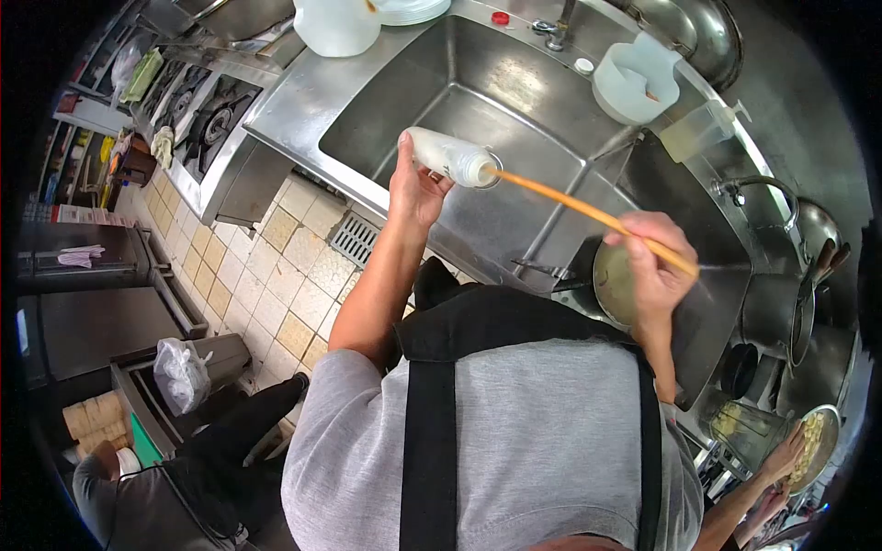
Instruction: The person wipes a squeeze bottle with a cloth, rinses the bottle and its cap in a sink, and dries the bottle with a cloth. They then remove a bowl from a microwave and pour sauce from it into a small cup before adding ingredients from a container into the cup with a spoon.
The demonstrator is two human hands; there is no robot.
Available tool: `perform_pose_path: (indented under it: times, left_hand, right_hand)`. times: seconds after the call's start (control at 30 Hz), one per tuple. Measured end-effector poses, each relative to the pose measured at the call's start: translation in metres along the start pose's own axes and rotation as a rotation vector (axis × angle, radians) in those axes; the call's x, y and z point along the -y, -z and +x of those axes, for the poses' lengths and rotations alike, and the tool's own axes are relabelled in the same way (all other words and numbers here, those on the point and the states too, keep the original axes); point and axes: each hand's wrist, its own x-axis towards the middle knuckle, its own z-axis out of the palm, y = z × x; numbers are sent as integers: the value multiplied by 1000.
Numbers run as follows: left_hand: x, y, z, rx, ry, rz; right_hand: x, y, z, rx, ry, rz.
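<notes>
Over the metal sink (496, 101), my left hand (418, 188) is wrapped round a whitish bottle (448, 154) that lies tilted with its open mouth to the right. The fingers of my right hand (654, 257) are closed on a long wooden stick (574, 203). The stick's far end reaches the bottle's mouth; whether its tip is inside is hard to tell. Below my right hand, a round pan (614, 280) sits in the right part of the sink, partly hidden by the hand and wrist.
White jug (337, 26) and plates (404, 7) stand behind the sink; a cut white container (634, 84) and clear jug (691, 138) are at its right. Stove (216, 124) at left. One person (197, 487) is lower left; another person's hands (784, 459) hold a bowl (813, 448).
</notes>
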Motion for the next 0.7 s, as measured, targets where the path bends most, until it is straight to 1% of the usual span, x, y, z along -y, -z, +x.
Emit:
perform_pose_path:
  times: [0.03,0.1,0.13,0.23,0.27,0.37,0.4,0.5,0.6,0.7]
  left_hand:
    - [-2,0,1,19,0,12]
    - [-6,2,3,54,-6,36]
    - [-10,4,4,103,10,48]
    - [-22,-1,0,61,-64,136]
    - [-26,-2,1,77,-81,158]
    - [-32,-8,-3,120,-151,209]
    - [-32,-10,-3,130,-158,211]
    - [-31,-11,0,152,-157,208]
    - [-30,-9,5,168,-155,191]
    - [-28,-13,2,194,-157,205]
  right_hand:
    - [-4,-9,4,51,2,-58]
    - [-8,-27,15,223,-51,-136]
    - [-9,-34,19,307,-76,-173]
    - [1,-39,17,436,-467,-181]
    - [-2,-38,17,491,-425,-194]
    - [-12,-47,11,533,-378,-425]
    - [-16,-51,8,509,-328,-535]
    - [-21,-53,1,391,-245,-694]
    - [-18,-41,-4,349,-175,-822]
    - [-29,-40,-13,338,-84,-875]
